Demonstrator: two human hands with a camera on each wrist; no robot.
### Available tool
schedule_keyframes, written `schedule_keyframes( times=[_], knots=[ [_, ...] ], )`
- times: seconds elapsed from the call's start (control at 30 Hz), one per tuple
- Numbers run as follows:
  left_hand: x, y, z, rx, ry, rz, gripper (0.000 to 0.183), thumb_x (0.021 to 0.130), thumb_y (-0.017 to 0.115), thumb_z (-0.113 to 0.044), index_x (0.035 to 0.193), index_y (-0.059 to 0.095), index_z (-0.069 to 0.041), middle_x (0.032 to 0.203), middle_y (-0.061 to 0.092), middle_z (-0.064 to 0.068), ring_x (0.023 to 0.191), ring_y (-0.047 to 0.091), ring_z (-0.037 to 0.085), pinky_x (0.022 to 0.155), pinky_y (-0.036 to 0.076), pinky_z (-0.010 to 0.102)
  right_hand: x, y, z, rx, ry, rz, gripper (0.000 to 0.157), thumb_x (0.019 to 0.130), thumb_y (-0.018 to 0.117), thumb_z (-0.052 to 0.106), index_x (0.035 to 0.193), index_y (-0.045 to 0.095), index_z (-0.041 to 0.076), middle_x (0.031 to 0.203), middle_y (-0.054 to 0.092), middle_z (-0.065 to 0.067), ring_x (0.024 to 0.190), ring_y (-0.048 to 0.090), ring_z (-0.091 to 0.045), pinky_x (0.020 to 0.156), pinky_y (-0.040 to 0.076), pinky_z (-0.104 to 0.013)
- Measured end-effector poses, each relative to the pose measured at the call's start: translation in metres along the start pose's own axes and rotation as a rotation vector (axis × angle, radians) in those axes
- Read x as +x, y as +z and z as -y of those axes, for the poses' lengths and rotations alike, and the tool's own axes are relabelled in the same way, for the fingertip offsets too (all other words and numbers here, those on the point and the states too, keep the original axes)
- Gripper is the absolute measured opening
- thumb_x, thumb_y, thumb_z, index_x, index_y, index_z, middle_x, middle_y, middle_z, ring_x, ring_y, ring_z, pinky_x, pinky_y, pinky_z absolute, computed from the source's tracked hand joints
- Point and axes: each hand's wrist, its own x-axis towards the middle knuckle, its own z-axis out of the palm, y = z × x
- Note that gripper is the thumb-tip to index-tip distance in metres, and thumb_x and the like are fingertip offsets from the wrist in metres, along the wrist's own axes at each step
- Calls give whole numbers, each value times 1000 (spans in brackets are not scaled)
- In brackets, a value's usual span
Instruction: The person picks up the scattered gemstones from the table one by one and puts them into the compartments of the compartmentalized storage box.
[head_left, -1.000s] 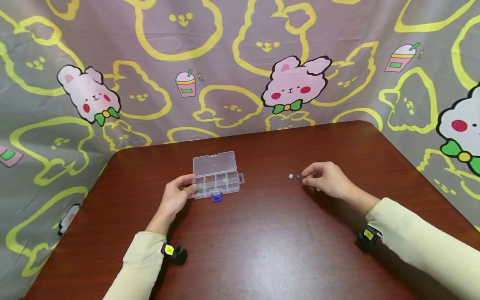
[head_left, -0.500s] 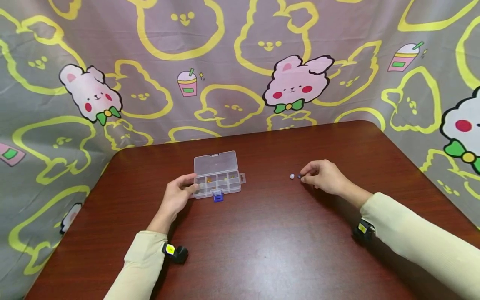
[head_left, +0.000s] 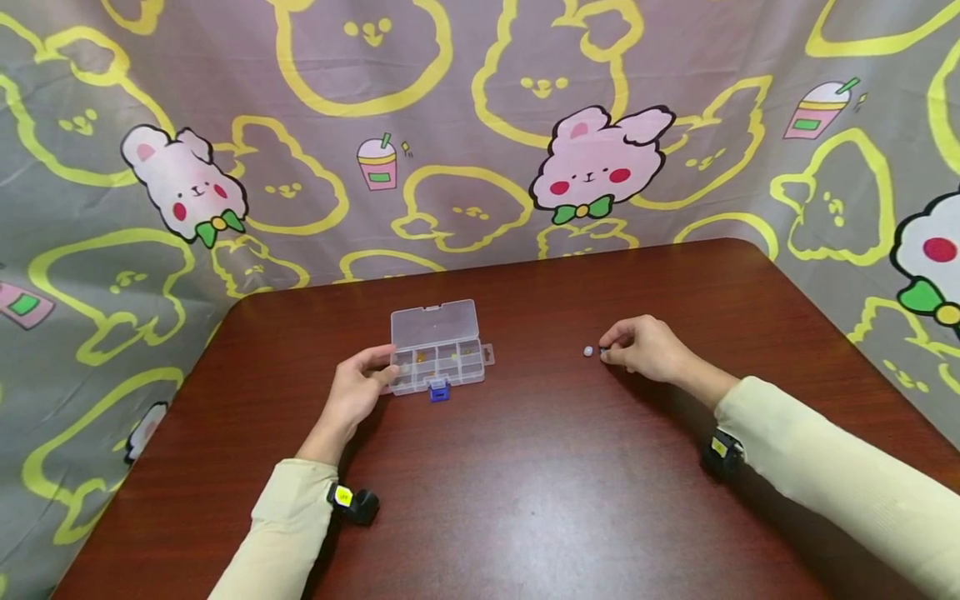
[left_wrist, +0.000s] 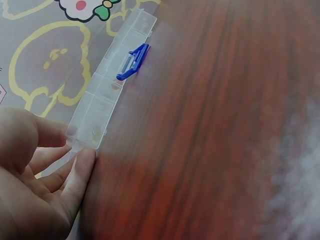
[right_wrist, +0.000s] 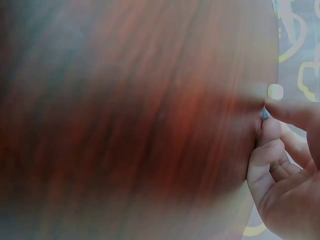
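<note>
A clear plastic compartment box [head_left: 468, 379] lies on the table with its lid [head_left: 433, 325] raised behind it. Small yellow and orange pieces sit in some compartments. My left hand [head_left: 352, 392] holds the box's left end, thumb at the front corner and fingers behind, as the left wrist view also shows. At the right, my right hand [head_left: 648, 350] pinches a small dark blue-grey bead [right_wrist: 265, 113] between thumb and index finger at the tabletop; the fingertips cover most of it. Just left of those fingertips lies a whitish bead [head_left: 588, 352].
The brown wooden table [head_left: 510, 483] has a patterned cloth [head_left: 465, 108] hanging behind it and along both sides. A blue latch [head_left: 438, 392] sticks out from the box front, and a clear hanging tab [head_left: 489, 354] from its right end.
My right hand has moved slightly left and closed its thumb and index finger on the dark bead, which lay bare beside them before. The left hand keeps its hold on the box.
</note>
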Motion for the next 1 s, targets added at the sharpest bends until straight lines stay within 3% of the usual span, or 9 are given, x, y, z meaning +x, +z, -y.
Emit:
schedule_keyframes(
  times=[0.53,1.0],
  knots=[
    [0,0,-4,2,-30,-1,38,98,63,-3,136,60,0,128,60,23,99,63,23,74,54,19,1,0,2,-19,-4,-4,8,87,73,4,94,73,1,71,65,0,56,55,-16,50,45,-26],
    [0,0,-2,-9,-8,5,38,96,62,1,135,60,2,127,61,24,95,61,18,72,55,19,1,-1,2,-29,5,1,5,87,74,6,91,73,3,66,63,2,56,55,-15,50,45,-27]
  ],
)
